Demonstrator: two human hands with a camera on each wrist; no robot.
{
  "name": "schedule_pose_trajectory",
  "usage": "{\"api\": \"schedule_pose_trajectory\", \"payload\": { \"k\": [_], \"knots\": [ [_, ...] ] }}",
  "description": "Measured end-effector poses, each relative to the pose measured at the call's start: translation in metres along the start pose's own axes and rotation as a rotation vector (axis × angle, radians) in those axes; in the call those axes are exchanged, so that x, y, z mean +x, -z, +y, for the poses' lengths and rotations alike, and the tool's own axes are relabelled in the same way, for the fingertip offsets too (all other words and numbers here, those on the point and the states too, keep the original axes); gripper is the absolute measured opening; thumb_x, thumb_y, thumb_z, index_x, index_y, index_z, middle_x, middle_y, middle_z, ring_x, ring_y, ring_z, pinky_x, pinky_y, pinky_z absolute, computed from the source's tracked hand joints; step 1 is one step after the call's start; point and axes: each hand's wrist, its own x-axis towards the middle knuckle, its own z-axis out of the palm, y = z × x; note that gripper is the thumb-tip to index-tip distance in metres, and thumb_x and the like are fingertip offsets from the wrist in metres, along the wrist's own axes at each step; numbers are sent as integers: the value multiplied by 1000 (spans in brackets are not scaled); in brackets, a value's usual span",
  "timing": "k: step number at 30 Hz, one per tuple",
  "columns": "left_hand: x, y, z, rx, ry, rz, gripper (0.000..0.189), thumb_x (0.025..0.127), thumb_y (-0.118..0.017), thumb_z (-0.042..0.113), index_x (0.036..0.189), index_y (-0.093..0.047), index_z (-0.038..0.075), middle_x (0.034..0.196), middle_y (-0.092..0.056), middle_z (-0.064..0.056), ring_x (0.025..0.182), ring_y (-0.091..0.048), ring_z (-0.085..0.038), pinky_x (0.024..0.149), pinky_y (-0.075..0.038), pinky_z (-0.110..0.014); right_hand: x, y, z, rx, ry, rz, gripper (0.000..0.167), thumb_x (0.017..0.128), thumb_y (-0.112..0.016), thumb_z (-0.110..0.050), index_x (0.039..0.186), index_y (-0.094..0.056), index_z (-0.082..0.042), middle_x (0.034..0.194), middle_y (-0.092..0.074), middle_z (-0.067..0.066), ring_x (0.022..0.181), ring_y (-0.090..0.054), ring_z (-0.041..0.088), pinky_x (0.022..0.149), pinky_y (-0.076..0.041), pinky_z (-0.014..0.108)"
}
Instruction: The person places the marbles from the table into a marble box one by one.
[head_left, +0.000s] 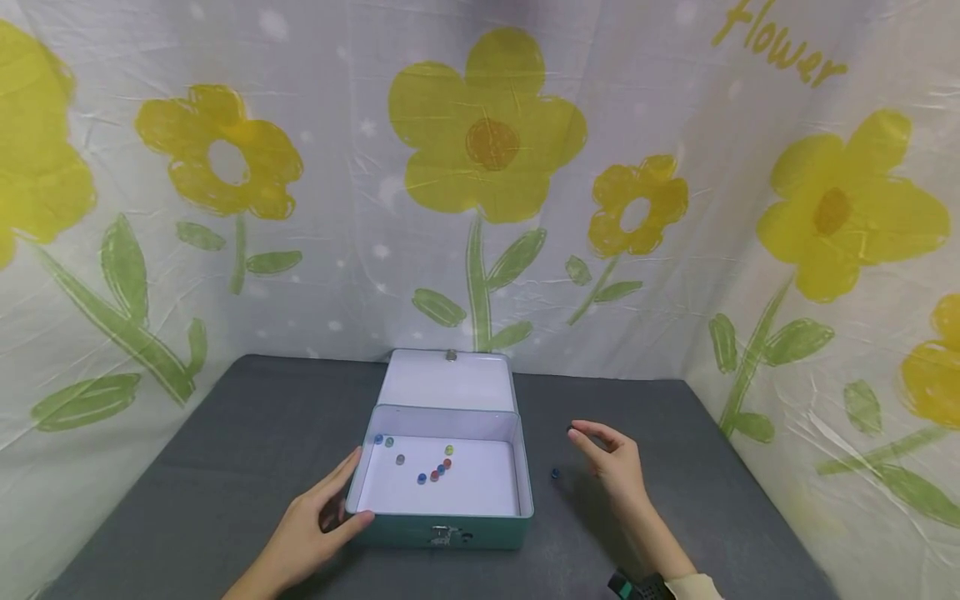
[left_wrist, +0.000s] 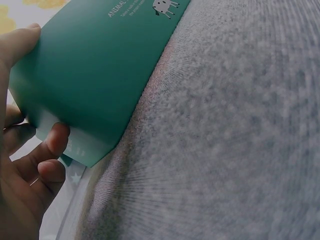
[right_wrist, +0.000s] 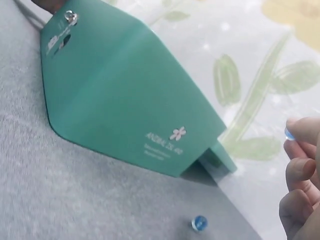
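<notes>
A green tin box (head_left: pixel 450 531) stands with its white-lined lid (head_left: pixel 450 379) tipped back. Several coloured glass marbles (head_left: pixel 422 478) lie on its white floor. My left hand (head_left: pixel 303 531) grips the box's front left corner, thumb at the front rim and fingers along the left side. In the left wrist view the fingertips (left_wrist: pixel 59 137) touch the green side. Right of the box, my right hand (head_left: pixel 617 471) is raised and pinches a marble between thumb and fingertip; the right wrist view shows this marble (right_wrist: pixel 289 134) as blue and clear. Another blue marble (right_wrist: pixel 199 223) lies on the table below.
A dark grey cloth covers the table (head_left: pixel 247 467). Behind it and at both sides hangs a pale curtain (head_left: pixel 337 250) with yellow flowers. The box has a metal clasp (head_left: pixel 441 534) on its front. A dark band (head_left: pixel 637 586) sits on the right wrist.
</notes>
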Motion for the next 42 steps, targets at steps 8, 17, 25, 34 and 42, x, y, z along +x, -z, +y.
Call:
{"api": "schedule_pose_trajectory", "payload": {
  "k": [8, 17, 25, 34, 42],
  "knots": [
    [0, 0, 0, 5, -12, 6, 80, 91, -86, 28, 160, -48, 14, 152, -58, -14, 69, -47, -2, 57, -43, -22, 3, -16, -3, 41, 36, -29, 31, 98, -79, -15, 121, -75, 4, 73, -48, -6, 49, -31, 5, 51, -31, 22],
    [1, 0, 0, 14, -34, 18, 81, 90, -87, 26, 160, -49, 13, 149, -60, -14, 67, -45, -2, 57, -43, -22, 5, -40, -16, 57, 90, -65, 28, 97, -79, -13, 119, -75, 5, 67, -47, -7, 48, -28, 5, 48, -26, 21],
    [0, 0, 2, 17, -21, 14, 81, 90, -87, 27, 160, -49, 12, 148, -60, -15, 67, -46, -2, 57, -43, -22, 4, -58, -22, 50, 95, -84, 29, 96, -80, -14, 119, -76, 4, 82, -64, -4, 48, -29, 6, 48, -27, 22],
    [0, 0, 1, 27, -49, 20, 81, 90, -87, 27, 160, -49, 12, 152, -58, -16, 66, -45, -2, 56, -43, -22, 6, -75, -27, 90, 112, -120, 20, 96, -80, -9, 113, -79, 0, 67, -57, -5, 47, -32, 5, 48, -29, 21],
    [0, 0, 0, 18, -53, 18, 80, 90, -87, 26, 160, -49, 12, 148, -60, -15, 66, -45, -2, 56, -42, -22, 6, -89, -33, 96, 116, -138, 20, 95, -81, -10, 112, -80, 1, 75, -66, 1, 48, -32, 7, 48, -30, 21]
  ]
}}
